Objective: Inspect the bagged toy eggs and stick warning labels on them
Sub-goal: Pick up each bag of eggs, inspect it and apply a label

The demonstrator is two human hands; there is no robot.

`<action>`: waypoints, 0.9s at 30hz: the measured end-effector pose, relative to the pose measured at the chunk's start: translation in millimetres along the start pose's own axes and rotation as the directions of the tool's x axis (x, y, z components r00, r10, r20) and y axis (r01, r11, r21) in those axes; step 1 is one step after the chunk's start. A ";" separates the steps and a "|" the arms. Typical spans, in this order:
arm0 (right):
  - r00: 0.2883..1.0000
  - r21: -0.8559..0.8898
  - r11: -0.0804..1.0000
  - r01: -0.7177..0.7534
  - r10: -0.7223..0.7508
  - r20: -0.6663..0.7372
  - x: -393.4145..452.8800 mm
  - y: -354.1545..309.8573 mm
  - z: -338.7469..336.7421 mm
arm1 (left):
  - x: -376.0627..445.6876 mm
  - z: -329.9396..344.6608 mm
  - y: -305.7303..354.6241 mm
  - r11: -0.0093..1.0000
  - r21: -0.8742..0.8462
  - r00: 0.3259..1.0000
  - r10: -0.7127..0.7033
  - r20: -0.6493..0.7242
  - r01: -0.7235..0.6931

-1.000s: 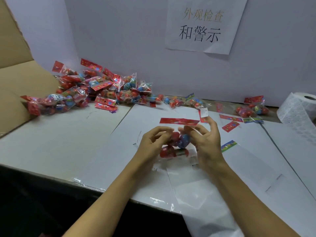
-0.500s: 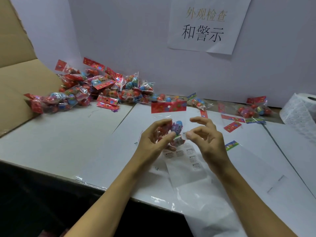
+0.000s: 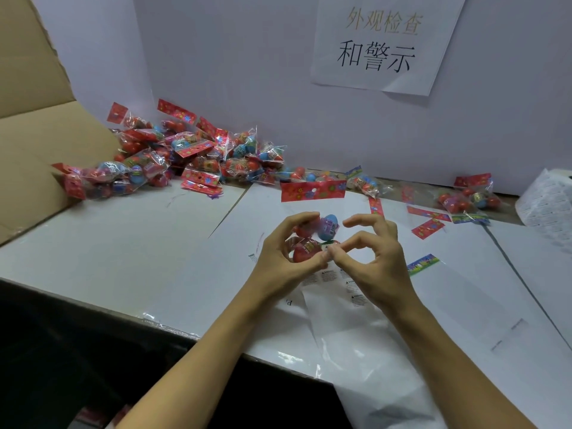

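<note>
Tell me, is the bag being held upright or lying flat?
Upright: the left hand holds the bag, red header card on top.

Two hands, left (image 3: 280, 258) and right (image 3: 376, 261), meet at frame centre around one bag of toy eggs (image 3: 312, 239). One paper sign (image 3: 383, 41) hangs upper right. The heap of bags (image 3: 185, 159) at upper left is too tangled to count.

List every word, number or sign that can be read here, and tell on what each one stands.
"外观检查": top line of the wall sign, faint.
"和警示": second line of that sign, black.
"WARNING", partly legible: labels on the sheet; the small print is unreadable.
"P": on the table paper, seen inverted; the rest is hidden.
Bag header: flowers only, no readable text.
Label roll: too blurred.
</note>
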State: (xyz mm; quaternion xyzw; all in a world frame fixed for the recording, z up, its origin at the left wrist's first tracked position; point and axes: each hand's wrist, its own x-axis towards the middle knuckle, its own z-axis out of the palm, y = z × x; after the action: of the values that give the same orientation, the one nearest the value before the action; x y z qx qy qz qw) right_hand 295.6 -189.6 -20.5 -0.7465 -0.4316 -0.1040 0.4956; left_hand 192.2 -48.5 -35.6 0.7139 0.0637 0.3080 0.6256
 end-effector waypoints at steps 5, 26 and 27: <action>0.997 -0.034 0.998 -0.050 0.048 -0.061 2.1 1.7 2.1 | 0.2 0.5 -0.2 0.999 -0.051 0.999 0.015 -0.045 -0.017; 0.969 0.416 0.878 -0.235 0.243 0.036 -0.8 1.5 6.4 | 0.7 0.5 8.5 0.988 -0.154 0.999 -0.024 -0.047 0.016; 0.959 0.443 0.857 -0.263 0.284 0.020 2.1 3.0 4.0 | 0.6 -0.3 9.5 0.987 -0.161 0.998 -0.029 -0.056 0.019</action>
State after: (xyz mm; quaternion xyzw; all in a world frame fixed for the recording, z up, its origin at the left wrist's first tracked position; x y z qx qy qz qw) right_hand 298.0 -185.5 -23.2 -0.6658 -0.3219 0.0508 0.6712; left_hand 189.8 -49.9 -26.5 0.6511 0.0654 0.3252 0.6827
